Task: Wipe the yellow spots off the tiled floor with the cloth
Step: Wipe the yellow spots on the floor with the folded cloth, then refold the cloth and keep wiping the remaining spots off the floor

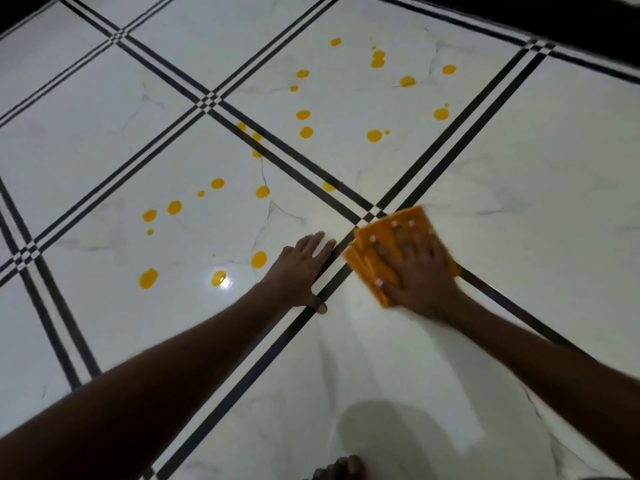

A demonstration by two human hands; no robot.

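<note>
Two hands rest on the tiled floor (519, 150). The right hand (417, 268) lies flat, fingers spread, pressing the orange cloth (372, 258) down beside a crossing of the black lines; its grip is wide, not clasped. The left hand (299, 271) is open, palm down on bare tile. Many yellow spots (306, 132) dot the tiles beyond and to the left.

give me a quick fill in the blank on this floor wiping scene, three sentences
1. The right hand presses flat on a folded ____ cloth.
2. The left hand rests bare on the ____.
3. The yellow spots lie to the ____ of the cloth.

Missing words: orange; floor; left
</note>
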